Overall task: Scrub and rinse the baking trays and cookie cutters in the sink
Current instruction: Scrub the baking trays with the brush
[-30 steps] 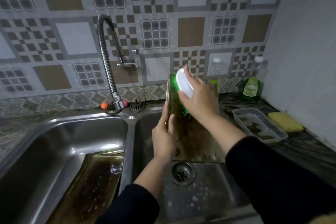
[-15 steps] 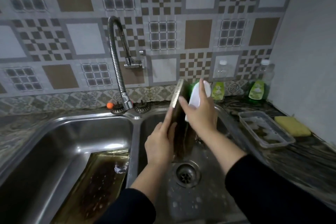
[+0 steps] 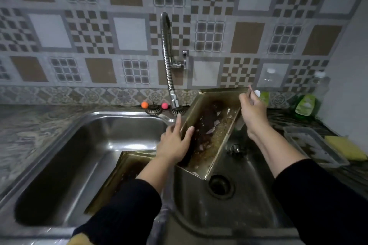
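Note:
A greasy, burnt baking tray (image 3: 215, 137) stands tilted in the right basin (image 3: 249, 205) of the sink, its dirty inside facing me, with soapy scraps on it. My left hand (image 3: 175, 143) grips its left rim, thumb inside. My right hand (image 3: 253, 113) is at the tray's upper right corner, closed around a white scrub brush (image 3: 257, 92) that is mostly hidden. A second dirty tray (image 3: 127, 171) leans in the left basin (image 3: 95, 145), partly behind my left sleeve. A small metal piece (image 3: 233, 148) lies to the right of the tilted tray; I cannot tell what it is.
The coiled faucet (image 3: 167, 61) hangs over the divider with no water running. The drain (image 3: 221, 186) is just below the tray. On the right counter are green soap bottles (image 3: 304, 105), a clear plastic container (image 3: 312, 145) and a yellow sponge (image 3: 346, 149).
The tray has been turned round from edge-on so that its inside faces me and leans left. My right hand moved with the brush from the tray's face to its upper right corner.

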